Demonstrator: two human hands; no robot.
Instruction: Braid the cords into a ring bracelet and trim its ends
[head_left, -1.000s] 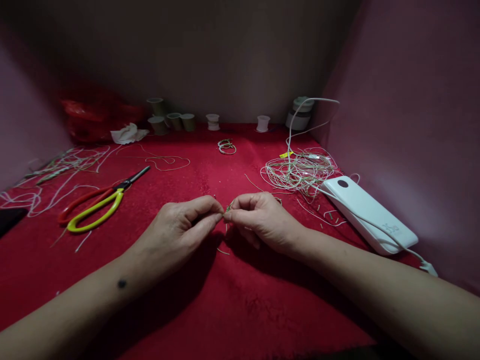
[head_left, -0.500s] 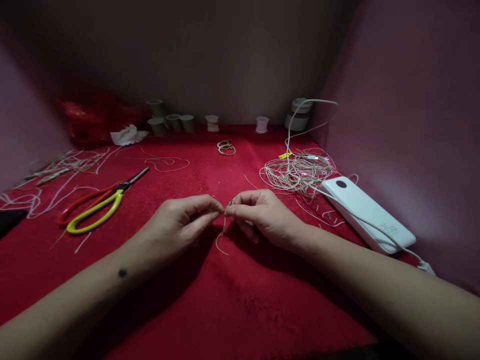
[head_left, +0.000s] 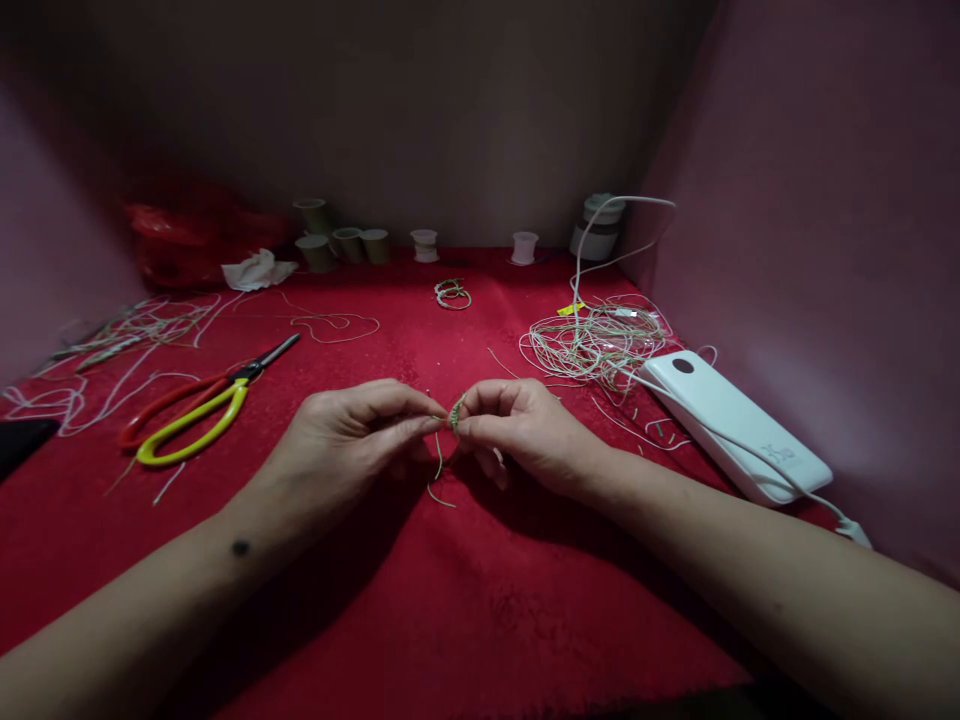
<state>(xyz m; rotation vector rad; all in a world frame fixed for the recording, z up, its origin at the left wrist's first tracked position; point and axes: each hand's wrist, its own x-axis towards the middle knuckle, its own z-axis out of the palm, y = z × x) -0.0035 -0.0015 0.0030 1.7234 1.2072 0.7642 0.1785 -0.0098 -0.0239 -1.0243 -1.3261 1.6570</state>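
Between my hands is a small green braided cord piece (head_left: 454, 415), curved and partly hidden by fingers. My right hand (head_left: 517, 425) pinches it between thumb and forefinger, the other fingers curled beneath. My left hand (head_left: 367, 425) is closed at the fingertips on a thin cord (head_left: 439, 455), whose loose end hangs down and curls over the red cloth. The fingertips of both hands almost meet. Yellow-and-red-handled scissors (head_left: 202, 425) lie to the left of my left hand, blades pointing away.
Tangled cords (head_left: 592, 340) and a white power bank (head_left: 739, 430) with a cable lie to the right. More cords (head_left: 135, 335) are at left. Along the back stand several spools (head_left: 349, 245), a jar (head_left: 596, 230) and a red plastic bag (head_left: 187, 235). A small cord ring (head_left: 453, 294) lies behind my hands.
My left hand has shifted slightly left, its fingers straighter. More of the green braided piece shows at my right fingertips, and the hanging cord has moved a little left.
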